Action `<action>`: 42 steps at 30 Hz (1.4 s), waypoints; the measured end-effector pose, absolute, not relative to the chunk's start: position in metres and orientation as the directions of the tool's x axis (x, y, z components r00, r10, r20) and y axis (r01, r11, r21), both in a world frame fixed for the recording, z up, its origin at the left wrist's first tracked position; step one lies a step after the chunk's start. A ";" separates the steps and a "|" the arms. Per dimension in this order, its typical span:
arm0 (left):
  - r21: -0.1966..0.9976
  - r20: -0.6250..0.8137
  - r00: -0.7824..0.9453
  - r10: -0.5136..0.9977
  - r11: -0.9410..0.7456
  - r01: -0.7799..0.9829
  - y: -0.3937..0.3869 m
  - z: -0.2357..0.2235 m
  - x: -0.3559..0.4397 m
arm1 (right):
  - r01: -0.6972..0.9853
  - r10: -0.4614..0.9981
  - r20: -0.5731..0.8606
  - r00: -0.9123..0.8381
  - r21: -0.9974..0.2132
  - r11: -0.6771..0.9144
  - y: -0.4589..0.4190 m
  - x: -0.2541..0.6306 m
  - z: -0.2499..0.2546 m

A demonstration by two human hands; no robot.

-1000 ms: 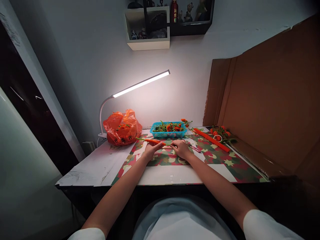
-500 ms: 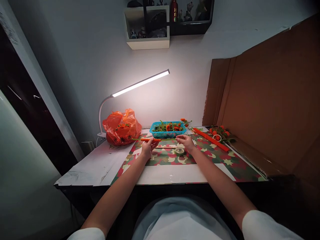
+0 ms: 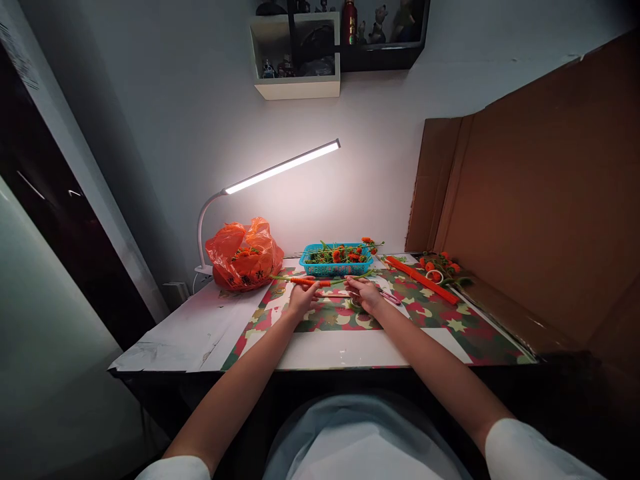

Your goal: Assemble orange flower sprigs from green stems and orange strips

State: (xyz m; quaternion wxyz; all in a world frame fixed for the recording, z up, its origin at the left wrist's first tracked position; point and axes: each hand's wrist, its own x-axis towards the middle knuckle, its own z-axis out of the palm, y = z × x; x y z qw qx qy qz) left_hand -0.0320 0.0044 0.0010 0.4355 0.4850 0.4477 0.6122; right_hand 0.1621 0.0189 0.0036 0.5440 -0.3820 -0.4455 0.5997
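My left hand (image 3: 303,298) is closed around a thin orange rod (image 3: 311,283) with green ends, perhaps pipe cleaner coiled on a stem. Its left end sticks out toward the plastic bag. The fingers of my right hand (image 3: 364,293) are pinched at the green right part, whose tip (image 3: 369,273) shows beyond them. Under my right hand lies a roll of green tape (image 3: 356,307), mostly covered. Pink-handled scissors (image 3: 391,297) lie just right of that hand. A thin pale stick (image 3: 333,295) rests on the patterned mat (image 3: 325,321) between my hands.
Behind my hands stands a blue basket (image 3: 336,269) of orange flowers and green stems. An orange plastic bag (image 3: 245,260) sits at left beside a lit lamp (image 3: 283,167). At right are a long orange strip (image 3: 423,280), more orange flowers (image 3: 440,263) and a cardboard wall (image 3: 540,200).
My right hand has moved left and slightly down, closing on the green part and covering most of the tape roll. The orange rod has shifted a little right. The scissors have come into view.
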 end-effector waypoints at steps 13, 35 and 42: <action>0.951 0.310 -0.339 0.888 -0.285 0.122 0.008 -0.001 -0.027 | -0.269 0.983 0.138 -0.123 -0.958 0.100 0.014 0.158 0.006; 0.309 0.461 0.238 0.855 -0.406 0.860 -0.017 0.008 -0.014 | 0.604 0.582 0.811 -0.061 -0.434 0.668 -0.006 0.158 0.016; 0.477 0.516 0.151 0.843 -0.429 0.767 -0.014 0.005 -0.016 | 0.626 0.675 0.686 -0.271 -0.407 0.665 0.000 0.158 0.013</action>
